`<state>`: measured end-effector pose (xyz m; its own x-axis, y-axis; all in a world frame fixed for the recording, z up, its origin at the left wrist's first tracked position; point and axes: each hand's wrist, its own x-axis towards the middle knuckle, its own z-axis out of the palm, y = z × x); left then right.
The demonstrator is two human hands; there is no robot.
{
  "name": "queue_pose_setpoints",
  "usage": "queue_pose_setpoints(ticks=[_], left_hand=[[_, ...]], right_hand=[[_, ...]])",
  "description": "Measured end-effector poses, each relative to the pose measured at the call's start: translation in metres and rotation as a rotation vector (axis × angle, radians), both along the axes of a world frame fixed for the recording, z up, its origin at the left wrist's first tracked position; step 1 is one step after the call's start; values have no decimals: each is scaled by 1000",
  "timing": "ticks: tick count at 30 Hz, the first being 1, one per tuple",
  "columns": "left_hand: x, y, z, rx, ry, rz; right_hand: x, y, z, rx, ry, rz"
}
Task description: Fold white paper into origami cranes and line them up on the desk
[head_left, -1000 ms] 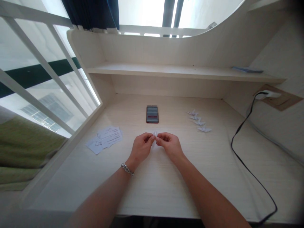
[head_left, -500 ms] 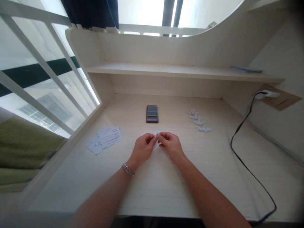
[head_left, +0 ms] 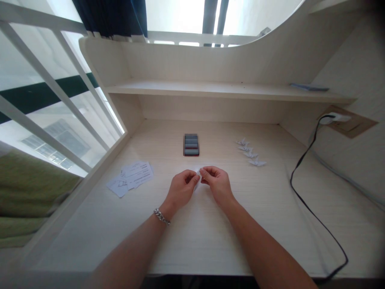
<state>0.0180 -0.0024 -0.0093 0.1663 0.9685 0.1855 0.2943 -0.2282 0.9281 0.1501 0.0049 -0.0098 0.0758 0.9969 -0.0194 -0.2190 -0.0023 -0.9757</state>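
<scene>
Between my two hands, just above the desk (head_left: 207, 233), is a small folded piece of white paper (head_left: 197, 185), largely covered by my fingers. My left hand (head_left: 183, 185), with a chain bracelet (head_left: 161, 216) at its wrist, pinches the paper's left side between thumb and fingers. Thumb and forefinger of my right hand (head_left: 217, 182) close on its upper right part. Off to the right lie several folded paper cranes (head_left: 257, 163) in a slanting row. Square paper sheets with printing (head_left: 138, 174) overlap one another on the left.
A phone-like dark device (head_left: 191, 145), its screen pixelated, lies beyond my hands. A black cable (head_left: 313, 212) runs from the wall socket (head_left: 350, 121) down the desk's right side. A shelf (head_left: 192, 89) spans the back, and a white railing (head_left: 60, 90) borders the left.
My right fingertips have shifted slightly up and away from the left ones, showing a little more of the paper. The whole view has drifted slightly.
</scene>
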Motion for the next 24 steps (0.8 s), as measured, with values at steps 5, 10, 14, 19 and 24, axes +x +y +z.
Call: queue_pose_setpoints(ticks=[5, 10, 14, 19, 24], left_hand=[[0, -1, 2, -3, -18, 2], [-2, -1, -1, 4, 15, -12], [-2, 0, -3, 3, 36, -34], [-3, 0, -2, -4, 43, -62], [-3, 0, -1, -18, 29, -73]], right_hand=[[1, 0, 3, 38, 0, 5], [5, 2, 3, 71, -68, 72], [8, 4, 1, 62, -106, 55], [8, 4, 2, 38, -83, 31], [10, 4, 3, 42, -61, 40]])
